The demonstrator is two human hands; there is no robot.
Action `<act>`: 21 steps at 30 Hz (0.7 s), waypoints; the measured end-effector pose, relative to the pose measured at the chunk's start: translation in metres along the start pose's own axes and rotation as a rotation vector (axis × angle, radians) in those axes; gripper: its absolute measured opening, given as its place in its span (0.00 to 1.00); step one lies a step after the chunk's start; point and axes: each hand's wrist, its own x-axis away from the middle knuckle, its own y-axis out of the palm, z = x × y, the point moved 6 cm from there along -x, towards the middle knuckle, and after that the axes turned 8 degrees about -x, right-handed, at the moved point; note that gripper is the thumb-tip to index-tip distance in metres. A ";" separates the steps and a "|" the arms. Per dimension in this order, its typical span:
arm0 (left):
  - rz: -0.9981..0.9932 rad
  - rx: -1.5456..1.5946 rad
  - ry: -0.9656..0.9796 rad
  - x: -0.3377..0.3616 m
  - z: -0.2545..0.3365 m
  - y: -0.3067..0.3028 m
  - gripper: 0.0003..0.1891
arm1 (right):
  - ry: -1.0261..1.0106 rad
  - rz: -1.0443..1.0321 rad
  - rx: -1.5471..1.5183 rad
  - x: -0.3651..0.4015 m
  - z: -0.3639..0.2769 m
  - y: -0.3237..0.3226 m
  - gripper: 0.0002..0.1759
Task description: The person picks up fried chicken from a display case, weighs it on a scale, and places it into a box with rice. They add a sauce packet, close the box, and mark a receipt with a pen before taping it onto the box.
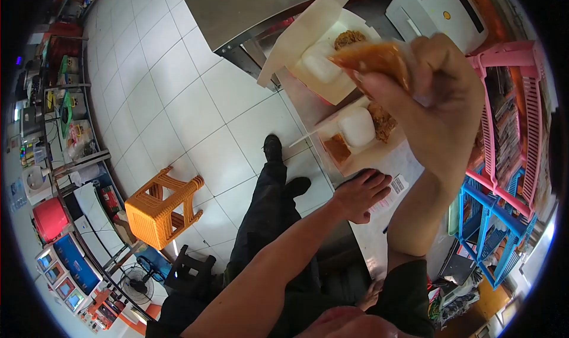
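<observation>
My right hand (441,83) is raised over the counter, thumb and fingers pinched on a clear sauce packet (379,62) filled with orange-red sauce. Beneath the packet lies an open paper food box (329,89) with white rice (322,62) and fried chicken (349,39), partly hidden by my hand. A second open box (355,160) stands nearer to me, holding rice (357,126), fried chicken (382,122) and another sauce packet (336,149). My left hand (358,196) is open, palm down on the metal counter (409,169), beside that box and a printed paper slip (398,186).
A white printer-like machine (435,18) stands behind the boxes. Pink (533,125) and blue (489,219) plastic baskets line the counter's right side. An orange stool (157,213) and a fan (136,282) are on the left, near crowded shelves (65,172).
</observation>
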 end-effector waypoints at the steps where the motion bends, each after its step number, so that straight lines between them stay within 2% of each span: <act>1: -0.028 -0.015 0.007 0.000 0.000 0.001 0.41 | -0.002 0.001 -0.002 -0.006 0.000 0.003 0.19; 3: -0.057 -0.030 0.016 -0.001 0.001 0.002 0.42 | 0.052 -0.092 0.128 -0.013 0.003 0.012 0.16; 7: 0.004 -0.006 0.014 0.000 0.000 0.003 0.41 | 0.026 -0.087 0.351 -0.004 0.006 0.014 0.12; 9: 0.044 0.006 0.014 0.000 0.000 -0.001 0.41 | 0.147 0.150 0.154 0.030 0.004 -0.018 0.16; 11: -0.017 0.028 0.021 -0.002 0.000 -0.002 0.41 | 0.130 0.322 0.047 0.088 0.012 -0.052 0.15; 13: -0.034 0.081 0.016 -0.003 -0.004 -0.001 0.41 | 0.194 0.496 -0.064 0.159 0.029 -0.083 0.13; 15: -0.019 0.232 -0.015 -0.005 -0.005 0.005 0.40 | 0.453 0.708 0.080 0.246 0.053 -0.106 0.13; 17: -0.074 0.228 -0.021 -0.010 -0.006 0.002 0.40 | 0.729 0.751 0.347 0.328 0.069 -0.109 0.16; 19: -0.096 0.215 -0.048 -0.008 -0.005 0.012 0.40 | 0.915 0.727 0.633 0.377 0.066 -0.096 0.21; 20: -0.145 0.146 -0.034 -0.012 -0.002 0.008 0.42 | 0.973 0.753 0.635 0.400 0.069 -0.086 0.26; 21: -0.132 0.112 -0.033 -0.014 0.000 0.007 0.42 | 0.904 0.760 0.627 0.410 0.070 -0.077 0.28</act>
